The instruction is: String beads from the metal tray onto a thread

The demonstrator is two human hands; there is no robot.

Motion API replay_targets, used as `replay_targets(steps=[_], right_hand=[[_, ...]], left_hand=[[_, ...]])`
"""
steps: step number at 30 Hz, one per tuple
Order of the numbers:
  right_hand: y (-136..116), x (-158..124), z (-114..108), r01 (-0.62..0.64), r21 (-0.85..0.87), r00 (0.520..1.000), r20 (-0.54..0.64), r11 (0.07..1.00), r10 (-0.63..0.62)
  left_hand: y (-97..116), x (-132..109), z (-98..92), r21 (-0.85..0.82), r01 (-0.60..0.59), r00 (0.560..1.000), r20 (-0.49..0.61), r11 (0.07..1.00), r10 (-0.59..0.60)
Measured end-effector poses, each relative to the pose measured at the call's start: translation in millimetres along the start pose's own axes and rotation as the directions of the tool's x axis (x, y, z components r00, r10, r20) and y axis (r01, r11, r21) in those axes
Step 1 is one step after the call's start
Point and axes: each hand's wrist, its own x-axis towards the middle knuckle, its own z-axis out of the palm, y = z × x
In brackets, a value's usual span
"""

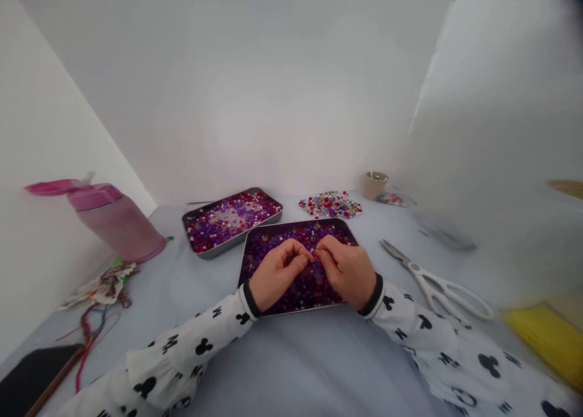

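Note:
Over the nearer metal tray (242, 265), my left hand (277, 274) and my right hand (348, 272) meet almost tip to tip. Thumb and forefinger of each are pinched together. Whatever sits between the fingertips is too small to make out. Purple and red beads (314, 292) fill this tray below the hands, which hide part of it. Touching its left side is a second metal tray (216, 251), set at an angle and holding purple, red and clear beads. A heap of mixed-colour beads (330, 204) lies behind the nearer tray.
White-handled scissors (439, 289) lie to the right, before a yellow item (546, 338). At the back stand a small brown cup (375, 186) and a bag of coloured beads (392, 200). On the left are a pink bottle (122, 226), tangled threads (88, 326) and a dark phone-like slab (36, 377).

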Motion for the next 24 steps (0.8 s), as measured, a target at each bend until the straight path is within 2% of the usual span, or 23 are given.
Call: replay_targets(steps=[5, 11, 14, 19, 24], right_hand=[[0.3, -1.1, 0.2, 0.026, -0.001, 0.999, -0.036, 1.000, -0.026], [-0.4, -0.6, 0.5, 0.046, -0.007, 0.998, -0.048, 0.999, -0.047], [-0.7, -0.6, 0.8, 0.044, -0.024, 0.998, -0.044, 0.999, -0.045], [-0.3, 0.2, 0.7, 0.050, -0.036, 0.999, -0.017, 0.998, -0.050], [-0.4, 1.1, 0.0, 0.005, -0.052, 1.000, -0.029, 0.999, -0.006]], left_hand=[[2.1, -0.4, 1.0, -0.022, 0.003, 1.000, -0.006, 1.000, -0.003], [1.0, -0.8, 0.8, 0.045, -0.013, 0.999, -0.029, 0.999, 0.014], [-0.2, -1.3, 0.0, 0.144, -0.052, 0.995, -0.082, 0.988, 0.064], [0.5, -1.8, -0.9, 0.295, -0.159, 0.962, -0.168, 0.942, 0.215], [0.8, -2.8, 0.4, 0.374, -0.162, 0.972, -0.099, 0.913, 0.213]])
